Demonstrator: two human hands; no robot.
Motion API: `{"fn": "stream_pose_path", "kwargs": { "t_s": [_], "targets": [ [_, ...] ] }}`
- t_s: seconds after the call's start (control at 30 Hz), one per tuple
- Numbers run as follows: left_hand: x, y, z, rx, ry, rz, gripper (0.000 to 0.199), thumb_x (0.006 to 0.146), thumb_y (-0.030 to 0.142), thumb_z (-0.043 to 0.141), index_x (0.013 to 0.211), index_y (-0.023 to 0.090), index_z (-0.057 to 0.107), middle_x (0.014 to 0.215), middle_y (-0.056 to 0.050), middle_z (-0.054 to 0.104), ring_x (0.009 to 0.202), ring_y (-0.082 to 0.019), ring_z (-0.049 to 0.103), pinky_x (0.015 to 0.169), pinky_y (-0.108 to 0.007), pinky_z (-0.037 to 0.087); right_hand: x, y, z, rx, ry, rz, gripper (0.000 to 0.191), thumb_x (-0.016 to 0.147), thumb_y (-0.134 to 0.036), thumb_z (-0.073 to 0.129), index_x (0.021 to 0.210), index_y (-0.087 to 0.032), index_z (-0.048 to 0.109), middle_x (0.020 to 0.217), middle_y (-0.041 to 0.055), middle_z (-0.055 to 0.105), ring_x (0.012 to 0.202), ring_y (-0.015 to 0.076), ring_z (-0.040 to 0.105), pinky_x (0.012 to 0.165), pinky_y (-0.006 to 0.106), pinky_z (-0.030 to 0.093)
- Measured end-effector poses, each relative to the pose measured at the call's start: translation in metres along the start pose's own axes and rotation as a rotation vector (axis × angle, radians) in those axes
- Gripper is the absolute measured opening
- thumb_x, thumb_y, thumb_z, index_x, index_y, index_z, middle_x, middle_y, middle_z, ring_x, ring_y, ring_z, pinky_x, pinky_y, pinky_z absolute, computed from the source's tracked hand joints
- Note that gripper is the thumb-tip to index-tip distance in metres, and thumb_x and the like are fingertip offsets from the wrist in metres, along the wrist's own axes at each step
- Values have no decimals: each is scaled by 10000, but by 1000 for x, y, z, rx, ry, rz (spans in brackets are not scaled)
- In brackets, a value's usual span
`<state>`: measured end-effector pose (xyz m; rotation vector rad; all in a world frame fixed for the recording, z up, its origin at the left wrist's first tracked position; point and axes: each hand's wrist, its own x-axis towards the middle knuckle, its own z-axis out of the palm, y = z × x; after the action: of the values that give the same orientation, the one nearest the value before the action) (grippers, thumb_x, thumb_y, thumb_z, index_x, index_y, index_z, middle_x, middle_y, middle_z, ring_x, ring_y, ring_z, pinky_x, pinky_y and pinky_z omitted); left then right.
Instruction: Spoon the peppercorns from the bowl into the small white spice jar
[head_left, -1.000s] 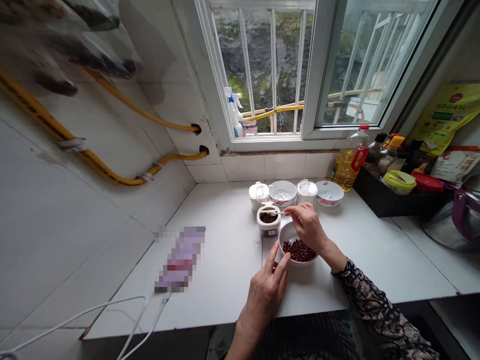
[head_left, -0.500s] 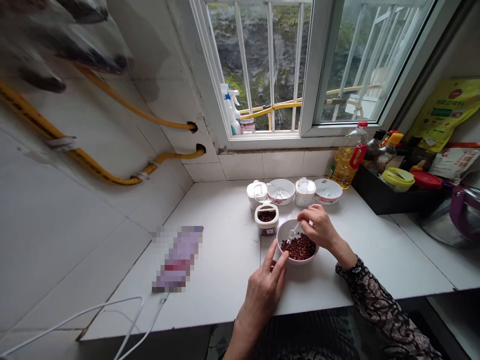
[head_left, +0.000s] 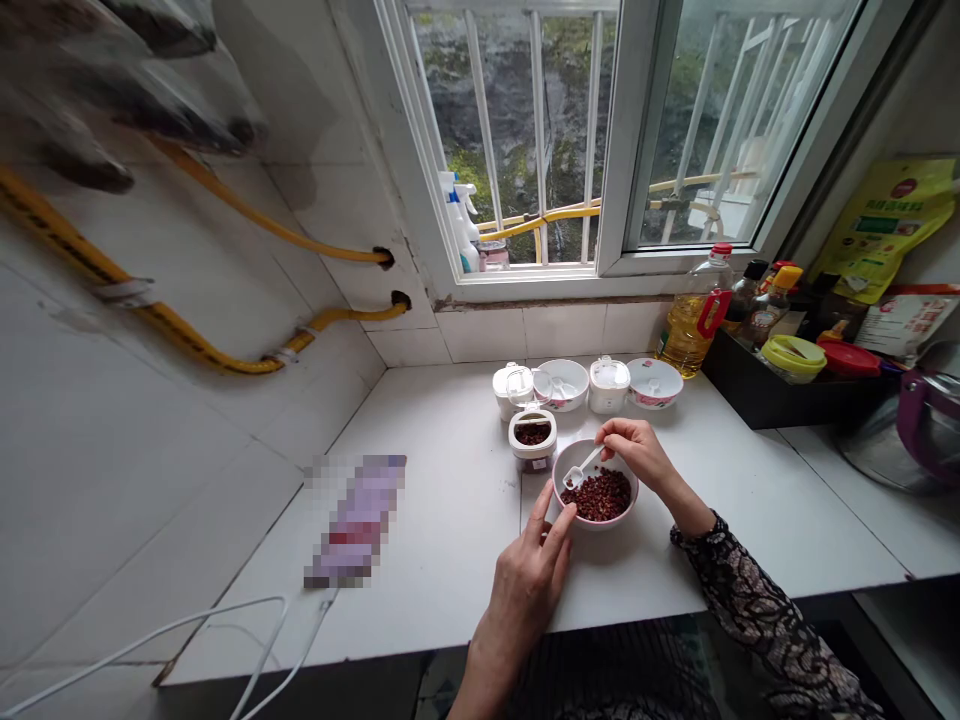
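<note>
A white bowl with a pink rim (head_left: 559,478) stands on the counter, partly filled with dark red Sichuan peppercorns (head_left: 602,496). My right hand (head_left: 636,450) is above its right rim, pinching the handle of a small white spoon (head_left: 576,477). The spoon's scoop is over the left inside of the bowl, with a few grains in it. My left hand (head_left: 529,565) holds the bowl at its near left side, fingertips against the rim; its thumb is hard to make out. Just behind on the left, a seasoning jar (head_left: 534,450) with its lid raised contains similar dark grains.
Along the wall stand two white lidded jars (head_left: 609,388) and two flowered bowls (head_left: 655,388). An oil bottle (head_left: 688,325) is beside a black tray (head_left: 780,400) of condiments. A blurred purple object (head_left: 360,520) with a white cable lies left. A kettle-like pot (head_left: 892,450) is far right.
The spoon has come up from the peppercorns and swung toward the left inside of the bowl, its scoop now plainly visible. My left hand and the bowl stay nearly in place.
</note>
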<state>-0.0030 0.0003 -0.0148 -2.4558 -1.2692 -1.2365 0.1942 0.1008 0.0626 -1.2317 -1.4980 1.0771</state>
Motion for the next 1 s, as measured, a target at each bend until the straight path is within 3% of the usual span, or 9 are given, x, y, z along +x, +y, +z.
{"fn": "stream_pose_path", "kwargs": {
  "t_s": [0.4,0.5,0.63,0.8,0.9,1.0],
  "targets": [
    [0,0,1,1,11,3,344,977,130,444,1313,160,510,1429,-226,501,817,-140,709,635,-224,575,7,0,-1,116,19,44,121,648,-254,571,683,-176,656,526,-8,627,544,146,580,642,295,494],
    [0,0,1,2,20,4,342,973,125,449,1306,156,520,1430,-225,499,811,-137,709,631,-220,574,9,-6,4,71,107,-87,146,751,-295,566,780,-178,649,654,22,679,640,174,638,695,320,508],
    [0,0,2,9,21,5,336,982,144,440,1307,157,525,1427,-224,504,802,-139,710,631,-227,575,5,-16,20,-203,228,-413,160,911,-280,506,912,-195,641,808,59,720,801,213,662,817,372,482],
    [1,0,2,13,34,9,320,993,153,429,1296,152,532,1405,-233,520,804,-142,713,629,-228,577,-1,-19,35,-665,168,-833,226,944,-106,430,939,-204,633,845,47,737,808,203,635,951,417,386],
    [1,0,2,5,29,5,327,991,147,427,1302,150,528,1408,-237,516,808,-143,712,634,-232,579,-3,-20,30,-690,221,-906,224,941,-91,438,940,-211,626,819,26,733,772,191,634,952,412,379],
    [1,1,1,3,16,4,338,988,140,425,1312,150,521,1412,-239,510,813,-149,712,628,-239,579,-3,-20,15,-605,306,-850,180,912,-118,483,882,-223,626,744,9,711,730,199,620,910,405,406]
  ]
}}
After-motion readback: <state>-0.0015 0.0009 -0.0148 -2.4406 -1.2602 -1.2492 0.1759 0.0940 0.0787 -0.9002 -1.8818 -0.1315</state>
